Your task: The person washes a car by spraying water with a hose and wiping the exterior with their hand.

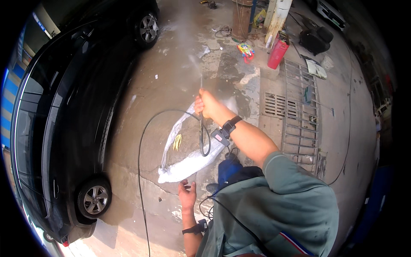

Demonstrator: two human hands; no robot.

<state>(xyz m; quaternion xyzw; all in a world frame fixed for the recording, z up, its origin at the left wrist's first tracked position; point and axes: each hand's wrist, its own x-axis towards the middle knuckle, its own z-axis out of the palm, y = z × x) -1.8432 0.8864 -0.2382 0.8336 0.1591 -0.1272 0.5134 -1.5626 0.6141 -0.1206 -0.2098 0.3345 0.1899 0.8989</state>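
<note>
My right hand (207,104) is wrapped round a pressure washer wand (201,124), its tip pointing away from me. A misty spray of water (193,64) leaves the tip toward the wet ground ahead. From the wand's lower end a dark hose (139,165) loops left and runs back toward me. My left hand (187,195) hangs low with fingers apart and nothing in it. Just beyond it lies a long white sheet-like thing (188,168), crumpled on the ground; whether it is plastic or cloth I cannot tell. A yellowish glove-like item (177,142) lies beside it.
A black car (64,111) stands along the left. To the right are a metal grate frame (302,124), a floor drain (278,105) and a red box-shaped container (278,50). Farther off stand a rusty cylinder (242,21) and a black seat-like object (316,39).
</note>
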